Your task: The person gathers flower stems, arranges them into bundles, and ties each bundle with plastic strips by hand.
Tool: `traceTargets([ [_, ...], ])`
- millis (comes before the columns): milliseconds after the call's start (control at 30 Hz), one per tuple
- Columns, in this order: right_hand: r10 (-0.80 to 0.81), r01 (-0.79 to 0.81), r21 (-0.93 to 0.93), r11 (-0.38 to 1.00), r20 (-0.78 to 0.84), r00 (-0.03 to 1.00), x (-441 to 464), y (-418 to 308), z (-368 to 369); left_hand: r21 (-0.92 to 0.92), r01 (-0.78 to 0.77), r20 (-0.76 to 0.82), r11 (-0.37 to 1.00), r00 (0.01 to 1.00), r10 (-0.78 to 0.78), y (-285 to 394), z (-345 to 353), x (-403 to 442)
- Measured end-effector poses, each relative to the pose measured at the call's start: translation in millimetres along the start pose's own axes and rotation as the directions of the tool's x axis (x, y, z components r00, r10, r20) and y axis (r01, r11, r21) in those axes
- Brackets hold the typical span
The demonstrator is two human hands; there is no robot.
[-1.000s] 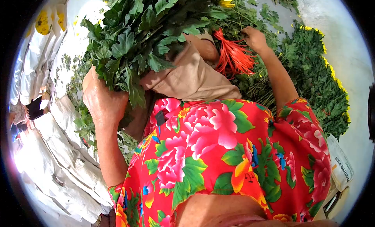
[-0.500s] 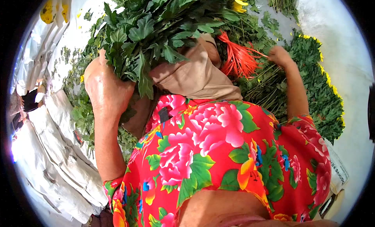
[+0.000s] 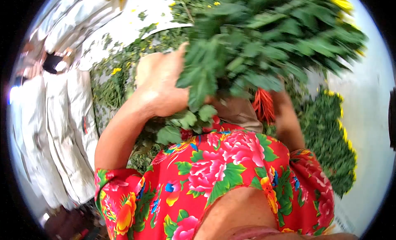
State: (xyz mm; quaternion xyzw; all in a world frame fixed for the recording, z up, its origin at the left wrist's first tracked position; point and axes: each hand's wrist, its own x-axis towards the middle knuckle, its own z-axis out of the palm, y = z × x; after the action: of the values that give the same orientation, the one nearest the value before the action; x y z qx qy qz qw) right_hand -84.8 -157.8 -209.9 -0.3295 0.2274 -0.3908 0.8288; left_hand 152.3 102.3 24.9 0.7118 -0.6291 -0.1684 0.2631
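A big leafy bunch of yellow chrysanthemums (image 3: 255,50) is held up in front of me, blurred by motion, its blooms toward the upper right. My left hand (image 3: 161,81) is closed around the lower, stem end of it at the left. Leaves cover my right hand; only the wrist and forearm (image 3: 286,120) show, rising behind the right part of the bunch. Right beside that wrist hangs a bundle of red ties (image 3: 263,104), partly covered by leaves. Whether my right fingers hold a tie is hidden. Beige cloth (image 3: 237,114) lies across my lap.
More chrysanthemums with yellow blooms are piled (image 3: 330,137) at my right. Several long white wrapped packages (image 3: 55,132) lie at the left. Cut leaves and stems (image 3: 115,81) litter the ground and the white sheet (image 3: 123,23) ahead.
The chrysanthemum bunch and my left hand have moved right in view. My right hand, earlier pulling at a red tie out to the right, has come in behind the leaves. The view has shifted.
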Motion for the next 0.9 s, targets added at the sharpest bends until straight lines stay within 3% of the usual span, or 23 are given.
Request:
traceTargets([
  [33,0.032,-0.021,-0.110,0.994,0.101,0.994,-1,19,23,-0.227,-0.132,0.063,0.965,0.987,0.149,4,-3,-1],
  [100,0.061,0.066,-0.453,0.889,0.259,0.964,-9,37,56,-0.284,0.143,0.286,0.948,0.957,-0.059,27,-22,-3],
  [133,0.063,0.166,-0.597,0.785,0.343,0.937,-16,40,68,-0.380,0.066,0.186,0.923,0.983,0.007,14,-11,-12],
  [167,0.081,0.255,-0.684,0.684,0.418,0.905,-16,40,72,-0.322,0.134,0.268,0.937,0.962,-0.046,-3,-1,-1],
  [233,0.103,0.436,-0.742,0.510,0.556,0.825,-33,35,87,-0.260,0.208,0.415,0.943,0.906,-0.086,-31,10,-8],
  [267,0.117,0.513,-0.736,0.441,0.614,0.780,-41,31,94,-0.207,0.312,0.420,0.927,0.884,-0.204,-38,11,-10],
  [367,0.250,0.650,-0.729,0.216,0.685,0.685,-64,8,132,-0.137,0.330,0.200,0.934,0.933,-0.300,-27,-7,-16],
  [400,0.254,0.652,-0.726,0.218,0.687,0.681,-71,-4,144,0.074,0.376,0.124,0.924,0.916,-0.382,-27,-6,-13],
  [433,0.395,0.532,-0.822,0.204,0.566,0.724,-77,-15,155,0.278,0.417,0.032,0.866,0.897,-0.442,-29,-7,-9],
  [467,0.524,0.406,-0.899,0.166,0.429,0.736,-82,-22,163,0.277,0.417,0.026,0.866,0.897,-0.441,-32,-6,-7],
  [500,0.450,0.424,-0.871,0.249,0.491,0.746,-89,-23,171,0.237,0.413,-0.002,0.879,0.905,-0.425,-38,-3,-7],
  [633,0.537,0.395,-0.903,0.169,0.420,0.732,-96,-44,201,0.174,0.385,-0.109,0.906,0.922,-0.371,-44,8,-1],
  [700,0.670,0.293,-0.908,0.301,0.420,0.613,-100,-50,215,0.172,0.392,-0.139,0.904,0.918,-0.372,-44,10,3],
  [733,0.668,0.297,-0.907,0.300,0.421,0.613,-102,-52,221,0.172,0.391,-0.143,0.904,0.918,-0.370,-42,9,4],
  [800,0.700,0.162,-0.865,0.474,0.482,0.527,-103,-55,233,0.197,0.385,-0.123,0.902,0.922,-0.367,-38,7,4],
  [833,0.644,0.152,-0.825,0.545,0.528,0.554,-104,-55,241,0.213,0.357,-0.134,0.909,0.933,-0.335,-40,11,3],
  [900,0.535,0.317,-0.795,0.518,0.590,0.605,-100,-55,263,0.253,0.347,-0.097,0.903,0.938,-0.334,-31,18,1],
])
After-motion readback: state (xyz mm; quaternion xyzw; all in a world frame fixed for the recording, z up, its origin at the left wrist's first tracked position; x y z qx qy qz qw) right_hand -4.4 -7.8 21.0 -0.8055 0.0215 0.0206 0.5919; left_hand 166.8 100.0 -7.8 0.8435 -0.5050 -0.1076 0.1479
